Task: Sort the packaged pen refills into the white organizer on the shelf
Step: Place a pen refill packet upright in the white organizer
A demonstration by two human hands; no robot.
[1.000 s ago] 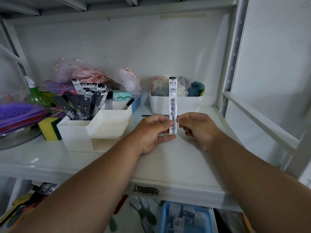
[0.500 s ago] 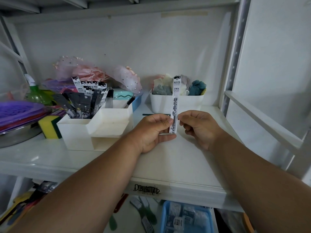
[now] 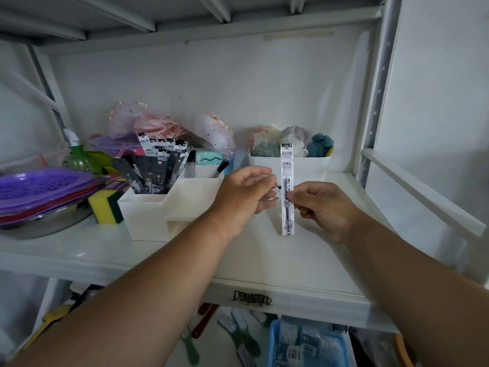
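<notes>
A person's right hand [image 3: 321, 207] pinches a packaged pen refill [image 3: 287, 189] upright above the white shelf [image 3: 304, 260], its grip narrow, thumb and forefinger closed on the middle of the clear sleeve. The left hand [image 3: 244, 197] sits just beside it, fingers curled round what looks like crumpled clear wrapping; what exactly it holds cannot be told. To the left, the white organizer [image 3: 164, 207] stands on the shelf, its back compartment packed with upright dark refill packets [image 3: 158, 165]. A white bin of cloths [image 3: 291, 160] stands behind the hands, a yellow-green sponge [image 3: 104, 207] and purple trays [image 3: 39, 192] further left.
</notes>
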